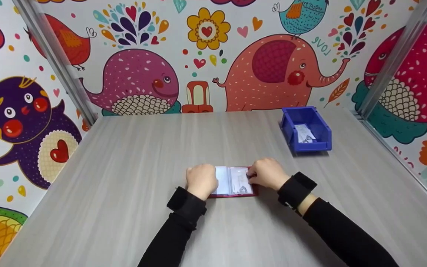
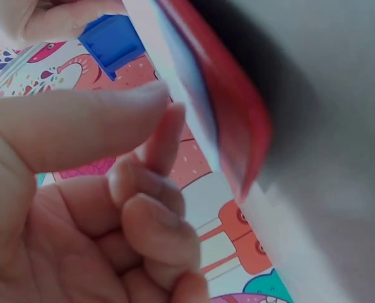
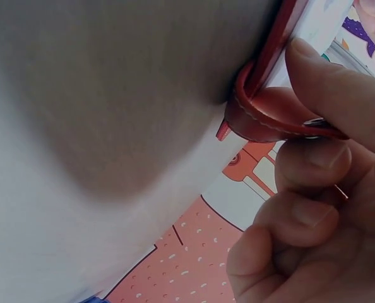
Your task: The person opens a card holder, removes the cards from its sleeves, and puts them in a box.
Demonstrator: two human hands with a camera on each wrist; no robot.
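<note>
A red card holder point(image 1: 255, 192) lies spread on the table, its clear sleeves showing. The sleeve on the right half has a white printed card point(image 1: 240, 181) in it. My right hand point(image 1: 269, 173) pinches the holder's stitched red strap point(image 3: 263, 126) between thumb and fingers at the right edge; a metal snap shows there. My left hand point(image 1: 201, 181) covers the holder's left end. In the left wrist view its thumb and forefinger point(image 2: 165, 136) come together at the pale sleeve point(image 2: 197, 95), other fingers curled, above the red cover point(image 2: 244, 120).
Toward the back right of the table point(image 1: 143, 148) stands a blue bin point(image 1: 319, 145) with white printed cards point(image 1: 304, 132) inside. Walls with cartoon animals point(image 1: 135, 78) and metal posts point(image 1: 56, 63) border the table. Black bands point(image 1: 297, 191) circle both wrists.
</note>
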